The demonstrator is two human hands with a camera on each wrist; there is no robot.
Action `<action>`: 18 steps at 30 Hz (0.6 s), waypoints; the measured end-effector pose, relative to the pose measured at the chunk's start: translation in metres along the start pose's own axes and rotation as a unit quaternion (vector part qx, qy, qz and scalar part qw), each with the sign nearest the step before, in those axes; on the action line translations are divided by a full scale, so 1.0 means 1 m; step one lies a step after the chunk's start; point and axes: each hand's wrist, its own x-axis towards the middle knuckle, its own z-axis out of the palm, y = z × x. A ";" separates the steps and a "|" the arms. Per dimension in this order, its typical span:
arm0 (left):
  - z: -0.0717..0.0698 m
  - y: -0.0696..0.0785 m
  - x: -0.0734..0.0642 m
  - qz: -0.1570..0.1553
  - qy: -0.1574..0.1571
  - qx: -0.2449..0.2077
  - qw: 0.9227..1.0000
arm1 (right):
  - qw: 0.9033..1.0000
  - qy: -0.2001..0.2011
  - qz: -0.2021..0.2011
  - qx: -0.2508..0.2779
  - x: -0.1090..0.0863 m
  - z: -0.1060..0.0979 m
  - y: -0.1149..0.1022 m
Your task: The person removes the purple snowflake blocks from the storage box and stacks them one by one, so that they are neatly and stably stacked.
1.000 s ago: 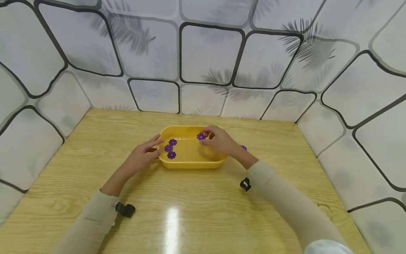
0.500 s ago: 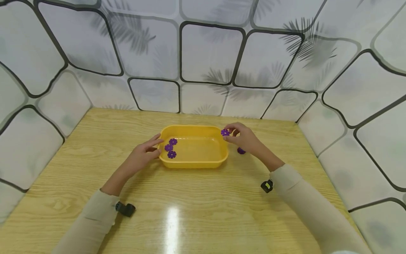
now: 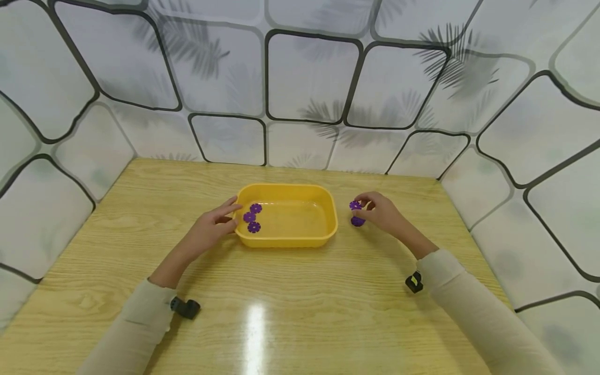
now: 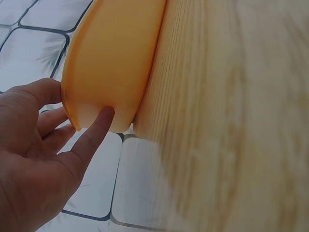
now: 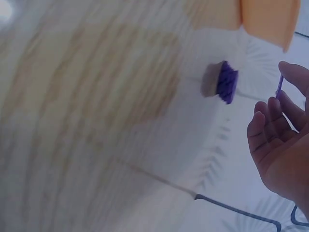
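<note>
A thin purple snowflake disc [image 3: 355, 205] is pinched between thumb and fingers of my right hand [image 3: 380, 212], seen edge-on in the right wrist view. Just below and nearer in the head view, a small stack of purple discs [image 3: 358, 222] stands on the table, apart from the held disc in the right wrist view [image 5: 227, 83]. My left hand [image 3: 208, 229] holds the left end of a yellow tray [image 3: 286, 242]: the thumb presses the outer wall [image 4: 111, 63] and a finger reaches over the rim. Three purple discs [image 3: 249, 217] lie inside at the tray's left end.
The tray stands on a wood-grain table [image 3: 300, 291], left of the disc stack. A pale patterned backdrop [image 3: 309, 78] rises behind the table and at both sides. Each wrist wears a small black camera [image 3: 186, 308].
My right hand has carried its purple disc out of the tray, over the right rim, to the stack on the table. My left hand and the tray have stayed in place.
</note>
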 end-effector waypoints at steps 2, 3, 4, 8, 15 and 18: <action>0.000 0.000 0.000 0.002 0.000 0.000 1.000 | 1.000 -0.007 0.011 0.005 -0.001 0.001 0.006; 0.000 0.000 0.000 0.003 0.000 0.000 1.000 | 1.000 -0.010 0.015 0.004 -0.001 0.001 0.009; 0.000 0.000 0.000 0.003 0.000 0.000 1.000 | 1.000 -0.014 0.020 0.002 -0.002 0.001 0.011; 0.000 0.000 -0.001 0.003 -0.002 -0.003 1.000 | 0.999 -0.022 0.028 -0.006 -0.002 0.003 0.018; 0.000 0.000 -0.001 0.005 -0.004 -0.011 1.000 | 0.999 -0.030 0.027 -0.011 -0.004 0.004 0.022; 0.000 0.001 -0.001 0.003 -0.003 -0.011 1.000 | 0.999 -0.035 0.027 -0.014 -0.005 0.005 0.023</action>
